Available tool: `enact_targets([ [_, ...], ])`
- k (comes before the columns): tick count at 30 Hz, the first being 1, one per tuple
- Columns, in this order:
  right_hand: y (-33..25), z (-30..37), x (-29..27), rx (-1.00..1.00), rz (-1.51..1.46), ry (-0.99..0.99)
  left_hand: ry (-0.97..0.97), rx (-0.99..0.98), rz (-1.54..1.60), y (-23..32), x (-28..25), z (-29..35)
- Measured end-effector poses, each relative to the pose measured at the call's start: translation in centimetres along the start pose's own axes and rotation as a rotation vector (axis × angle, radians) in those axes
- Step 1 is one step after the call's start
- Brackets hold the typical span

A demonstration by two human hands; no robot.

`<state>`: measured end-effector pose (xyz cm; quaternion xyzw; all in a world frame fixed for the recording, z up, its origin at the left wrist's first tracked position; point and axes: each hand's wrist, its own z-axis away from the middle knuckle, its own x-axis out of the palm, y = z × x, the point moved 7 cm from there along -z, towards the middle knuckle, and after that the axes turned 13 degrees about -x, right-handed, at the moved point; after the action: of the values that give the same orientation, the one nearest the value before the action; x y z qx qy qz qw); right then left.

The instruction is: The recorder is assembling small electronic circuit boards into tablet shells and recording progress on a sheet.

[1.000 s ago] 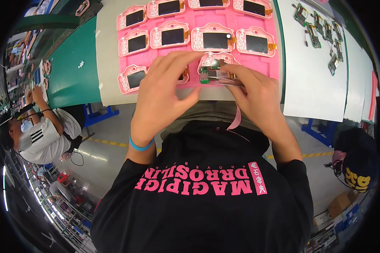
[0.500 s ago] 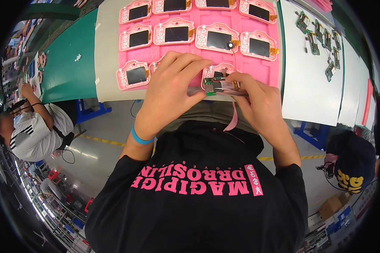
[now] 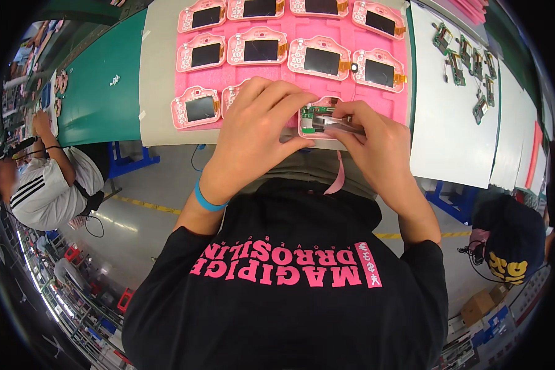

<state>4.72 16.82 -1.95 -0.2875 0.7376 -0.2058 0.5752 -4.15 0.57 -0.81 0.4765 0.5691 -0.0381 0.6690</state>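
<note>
At the table's (image 3: pixel 160 92) near edge, by the pink foam tray (image 3: pixel 290 74) of screen housings, both hands pinch one pink housing (image 3: pixel 319 120). Left hand (image 3: pixel 259 132) should steady it; right hand (image 3: pixel 376 139) fingers, closed on its circuit board, should press squarely.

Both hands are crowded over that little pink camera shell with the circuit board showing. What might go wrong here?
1. The open shell sits at the near edge of the pink tray; a slip of the left hand could perhaps tip it off the table.
2. The right hand presses close on the exposed circuit board; it could be scratched or bent.
</note>
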Motion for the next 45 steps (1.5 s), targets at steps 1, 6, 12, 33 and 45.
enact_targets([
  [1,0.2,-0.1,0.0,0.031,-0.040,-0.006,0.005,0.001,-0.010,0.2,0.0,0.1],
  [6,1.4,0.4,-1.6,0.138,-0.282,0.053,0.029,0.002,-0.014,0.7,-0.9,0.4],
  [12,3.8,5.6,-4.1,0.374,-0.289,0.258,-0.004,-0.126,0.175,-3.2,-10.2,-2.4],
  [33,8.6,9.2,-8.2,0.427,-0.195,0.424,0.206,-0.528,0.169,-25.3,-12.5,-37.7],
  [45,9.3,9.8,-8.4,0.428,-0.200,0.454,-0.020,-0.296,0.379,-27.1,-4.0,-44.6],
])
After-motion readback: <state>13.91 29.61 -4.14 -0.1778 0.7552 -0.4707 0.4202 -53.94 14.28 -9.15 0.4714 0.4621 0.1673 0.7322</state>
